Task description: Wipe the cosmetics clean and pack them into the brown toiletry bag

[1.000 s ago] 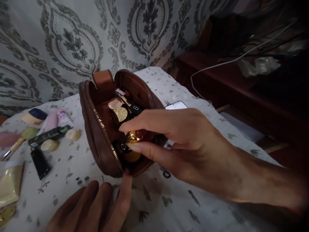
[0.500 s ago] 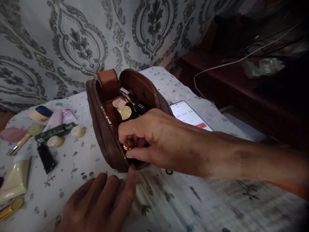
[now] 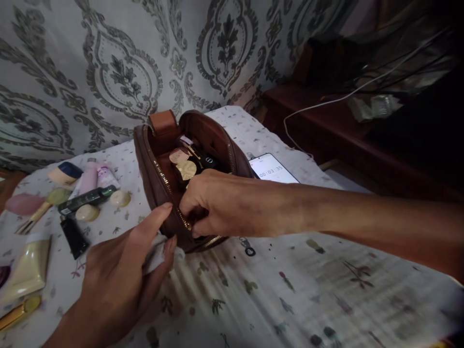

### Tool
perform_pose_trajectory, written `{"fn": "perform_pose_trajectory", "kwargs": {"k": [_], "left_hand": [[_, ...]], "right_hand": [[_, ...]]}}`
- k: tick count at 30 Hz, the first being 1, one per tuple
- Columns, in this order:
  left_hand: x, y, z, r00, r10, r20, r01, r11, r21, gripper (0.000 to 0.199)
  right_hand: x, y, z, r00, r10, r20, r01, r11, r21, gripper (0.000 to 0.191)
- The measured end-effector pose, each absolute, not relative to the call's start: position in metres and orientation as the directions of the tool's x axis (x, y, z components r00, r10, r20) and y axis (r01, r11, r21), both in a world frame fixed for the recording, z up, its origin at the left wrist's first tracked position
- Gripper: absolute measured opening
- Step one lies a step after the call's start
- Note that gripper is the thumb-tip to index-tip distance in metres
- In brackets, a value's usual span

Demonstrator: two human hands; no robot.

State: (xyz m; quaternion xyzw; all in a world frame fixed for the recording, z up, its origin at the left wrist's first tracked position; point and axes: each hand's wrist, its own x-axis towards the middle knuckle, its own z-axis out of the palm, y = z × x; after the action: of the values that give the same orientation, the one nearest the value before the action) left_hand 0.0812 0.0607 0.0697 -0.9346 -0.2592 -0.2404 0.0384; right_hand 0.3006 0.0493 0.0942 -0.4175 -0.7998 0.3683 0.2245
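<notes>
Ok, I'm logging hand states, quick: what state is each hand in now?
Left hand: partly closed, holding crumpled white material beside the brown bag.
Right hand: fingers curled inside the bag; whether it grips anything is hidden.

Pretty dim room tbh — the light's flat and greyish, and everything out toward 2 and 3 o'clock sinks to near black. A pale backdrop (image 3: 170, 29) with big grey damask medallions (image 3: 123, 72) runs from 10 to 12, wallpaper or fabric, can't tell which. Dark-red furniture (image 3: 319, 125) sits around 2 o'clock — and a white cloth (image 3: 268, 270) with little plant prints spreads down to 6.
</notes>
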Motion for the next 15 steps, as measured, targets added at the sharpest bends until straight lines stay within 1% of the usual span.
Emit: {"fn": "perform_pose_trajectory", "kwargs": {"k": [5, 9, 12, 15], "left_hand": [[0.076, 0.058, 0.063, 0.752, 0.482, 0.450, 0.506, -0.859, 0.074, 0.047], [0.066, 0.056, 0.059, 0.735, 0.511, 0.447, 0.532, -0.842, 0.088, 0.047], [0.054, 0.053, 0.054, 0.667, 0.613, 0.423, 0.638, -0.764, 0.101, 0.043], [0.040, 0.053, 0.048, 0.575, 0.708, 0.410, 0.732, -0.669, 0.128, 0.041]], "right_hand": [[0.299, 0.054, 0.101, -0.572, 0.820, -0.025, 0.542, 0.354, -0.762, 0.018], [0.303, 0.047, 0.108, -0.582, 0.813, -0.012, 0.572, 0.399, -0.717, 0.018], [0.310, 0.034, 0.115, -0.486, 0.868, 0.103, 0.605, 0.419, -0.677, 0.016], [0.316, 0.018, 0.120, -0.310, 0.914, 0.261, 0.635, 0.403, -0.659, 0.022]]}}
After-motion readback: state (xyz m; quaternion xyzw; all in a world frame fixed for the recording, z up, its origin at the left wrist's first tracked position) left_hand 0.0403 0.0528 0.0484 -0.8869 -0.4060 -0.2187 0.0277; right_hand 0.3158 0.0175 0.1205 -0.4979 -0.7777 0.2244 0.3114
